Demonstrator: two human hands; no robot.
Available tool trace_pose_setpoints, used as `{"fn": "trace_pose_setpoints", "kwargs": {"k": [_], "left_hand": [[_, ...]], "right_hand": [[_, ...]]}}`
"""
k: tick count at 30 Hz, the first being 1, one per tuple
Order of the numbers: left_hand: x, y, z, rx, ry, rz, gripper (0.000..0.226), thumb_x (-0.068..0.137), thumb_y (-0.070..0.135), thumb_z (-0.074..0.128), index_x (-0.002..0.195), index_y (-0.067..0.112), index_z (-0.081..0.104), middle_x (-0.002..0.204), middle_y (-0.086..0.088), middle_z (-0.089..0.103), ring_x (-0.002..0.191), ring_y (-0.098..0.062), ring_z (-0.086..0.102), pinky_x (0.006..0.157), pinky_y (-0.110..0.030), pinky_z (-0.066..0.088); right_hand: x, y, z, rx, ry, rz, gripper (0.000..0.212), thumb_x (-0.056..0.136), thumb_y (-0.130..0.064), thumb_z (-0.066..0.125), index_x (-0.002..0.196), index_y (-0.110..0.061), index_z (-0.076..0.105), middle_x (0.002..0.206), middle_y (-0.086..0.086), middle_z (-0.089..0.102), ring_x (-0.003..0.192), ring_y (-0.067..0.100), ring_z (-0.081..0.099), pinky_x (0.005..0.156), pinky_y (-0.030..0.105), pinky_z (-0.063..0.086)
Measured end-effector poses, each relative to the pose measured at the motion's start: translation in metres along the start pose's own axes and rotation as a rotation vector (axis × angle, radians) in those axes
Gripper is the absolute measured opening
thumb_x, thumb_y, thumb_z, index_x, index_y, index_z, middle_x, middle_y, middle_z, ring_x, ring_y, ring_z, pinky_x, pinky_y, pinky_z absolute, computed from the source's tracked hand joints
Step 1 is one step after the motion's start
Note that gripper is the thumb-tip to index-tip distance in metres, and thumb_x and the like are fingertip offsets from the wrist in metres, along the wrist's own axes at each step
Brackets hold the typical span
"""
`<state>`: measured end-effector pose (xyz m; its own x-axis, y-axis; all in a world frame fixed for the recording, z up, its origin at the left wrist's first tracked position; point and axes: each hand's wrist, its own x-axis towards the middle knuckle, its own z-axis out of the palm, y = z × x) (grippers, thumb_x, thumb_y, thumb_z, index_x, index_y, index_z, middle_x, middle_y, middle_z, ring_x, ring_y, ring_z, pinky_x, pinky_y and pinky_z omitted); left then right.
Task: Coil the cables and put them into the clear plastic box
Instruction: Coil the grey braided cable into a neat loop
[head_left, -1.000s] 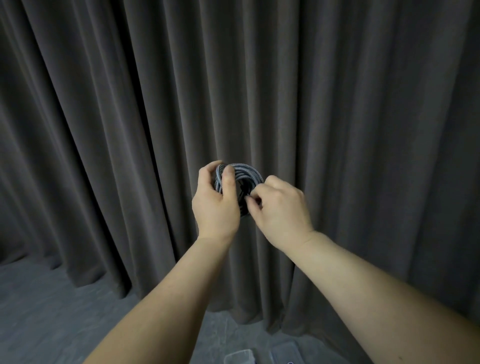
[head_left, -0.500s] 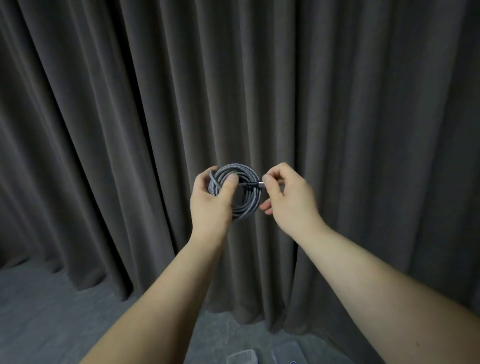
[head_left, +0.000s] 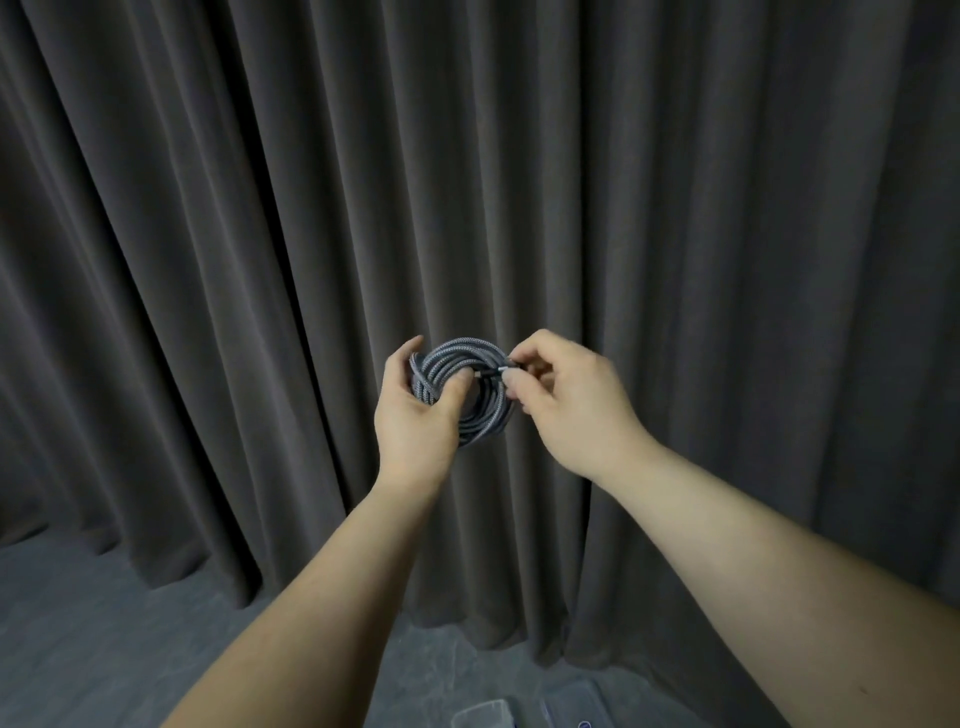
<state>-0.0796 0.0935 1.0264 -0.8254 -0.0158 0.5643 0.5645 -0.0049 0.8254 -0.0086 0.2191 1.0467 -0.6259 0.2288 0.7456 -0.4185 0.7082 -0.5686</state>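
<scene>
Centre frame, our left hand (head_left: 415, 415) has its grip curled round the coiled cable (head_left: 467, 395), thumb across the loops so they cannot spring apart. Our right hand (head_left: 566, 400) pinches the plug end (head_left: 493, 372), probably to tuck it. The clear plastic box (head_left: 480, 717) waits at bottom edge.

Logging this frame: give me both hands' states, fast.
Left hand: grips the coil, thumb across its loops.
Right hand: pinches the plug at the coil's right side.
</scene>
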Motion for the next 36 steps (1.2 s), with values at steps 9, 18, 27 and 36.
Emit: {"fn": "trace_pose_setpoints", "kwargs": {"k": [9,18,27,36], "left_hand": [[0.005,0.001,-0.001,-0.17,-0.037,0.0,0.023,0.084,0.015,0.074,0.104,0.018,0.062,0.092,0.006,0.07,0.082,-0.002,0.065,0.08,-0.02,0.048],[-0.026,-0.006,0.009,-0.443,-0.346,-0.085,0.042,0.082,0.023,0.068,0.116,0.021,0.044,0.097,0.006,0.065,0.09,-0.006,0.061,0.088,-0.033,0.05],[-0.007,0.016,0.007,-0.468,-0.547,-0.308,0.033,0.072,0.036,0.07,0.093,0.014,0.057,0.087,-0.004,0.065,0.082,-0.019,0.06,0.073,-0.034,0.048],[-0.007,0.02,0.025,-0.399,-0.375,-0.093,0.034,0.078,0.021,0.064,0.11,0.013,0.056,0.109,-0.008,0.069,0.106,-0.023,0.065,0.094,-0.036,0.051]], "right_hand": [[-0.003,-0.001,0.002,0.522,0.139,0.305,0.018,0.093,-0.008,0.057,0.082,-0.022,0.059,0.079,-0.003,0.064,0.073,0.007,0.065,0.067,0.031,0.055],[0.006,-0.001,0.026,0.921,0.139,0.77,0.046,0.093,-0.054,0.049,0.109,-0.014,0.065,0.104,0.007,0.072,0.101,0.024,0.067,0.095,0.045,0.051],[0.009,0.024,0.004,0.394,0.205,0.234,0.031,0.08,-0.046,0.053,0.076,-0.02,0.068,0.087,0.008,0.07,0.084,0.015,0.064,0.081,0.031,0.049],[-0.003,0.019,-0.004,0.129,0.274,0.112,0.034,0.073,-0.061,0.056,0.093,-0.034,0.057,0.104,-0.013,0.049,0.096,0.0,0.055,0.08,0.004,0.037]]}}
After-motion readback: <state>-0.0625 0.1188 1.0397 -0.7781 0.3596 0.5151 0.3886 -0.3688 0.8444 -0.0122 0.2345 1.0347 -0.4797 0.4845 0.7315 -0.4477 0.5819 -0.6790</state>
